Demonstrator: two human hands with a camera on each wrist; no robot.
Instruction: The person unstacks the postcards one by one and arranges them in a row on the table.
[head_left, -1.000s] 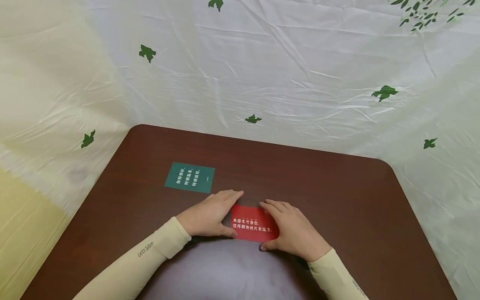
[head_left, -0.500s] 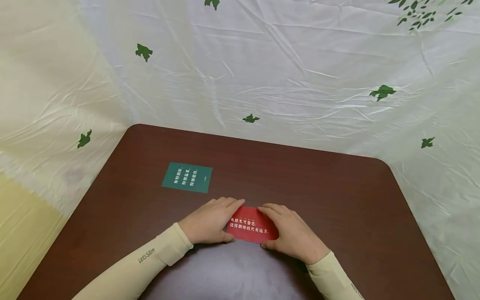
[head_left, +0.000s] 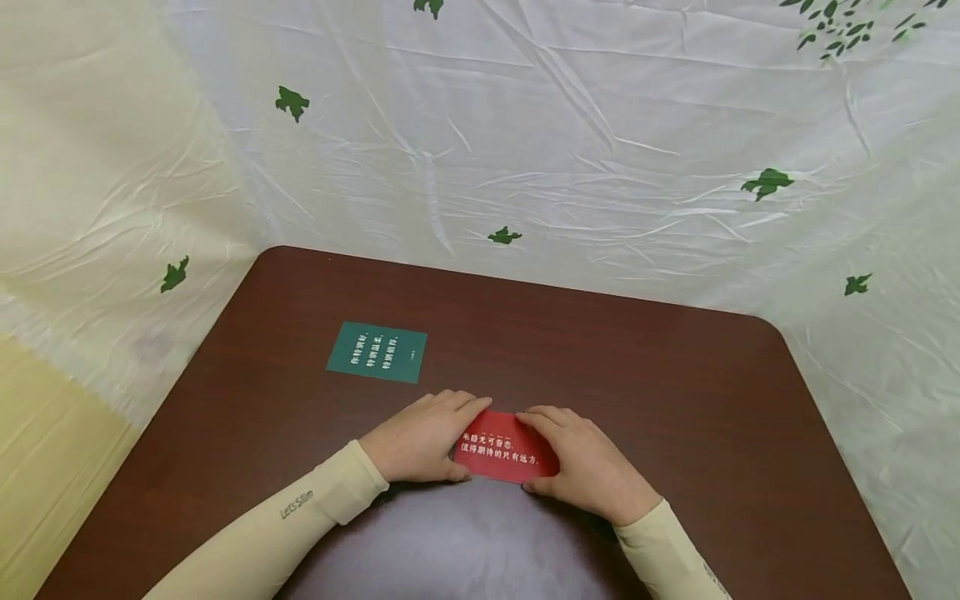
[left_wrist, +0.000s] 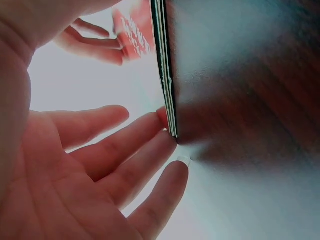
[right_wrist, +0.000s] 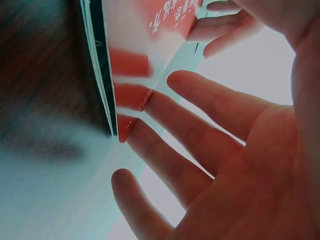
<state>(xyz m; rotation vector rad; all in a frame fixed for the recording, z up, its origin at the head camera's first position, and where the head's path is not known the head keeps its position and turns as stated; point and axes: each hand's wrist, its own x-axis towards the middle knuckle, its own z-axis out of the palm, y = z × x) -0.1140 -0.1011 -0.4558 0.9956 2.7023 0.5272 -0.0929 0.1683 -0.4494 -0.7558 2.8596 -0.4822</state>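
A small stack of cards with a red card (head_left: 501, 450) on top lies on the dark brown table (head_left: 660, 375), near its front. My left hand (head_left: 423, 437) touches the stack's left side, index finger along the far edge and thumb at the near edge. On the stack's right side my right hand (head_left: 588, 467) does the same. In the left wrist view, straight fingertips (left_wrist: 167, 142) touch the corner of the stack (left_wrist: 164, 65). In the right wrist view, straight fingers (right_wrist: 165, 107) rest against the stack's edge (right_wrist: 102, 65). A single green card (head_left: 377, 352) lies apart, back left.
A wrinkled white sheet with green leaf prints (head_left: 525, 150) hangs behind and beside the table. The table's rounded back corners (head_left: 772, 329) meet the sheet. Beige sleeves (head_left: 300, 508) cover both forearms.
Both hands have closed in slightly around the red-topped stack, and the stack sits a little straighter. The green card has not moved.
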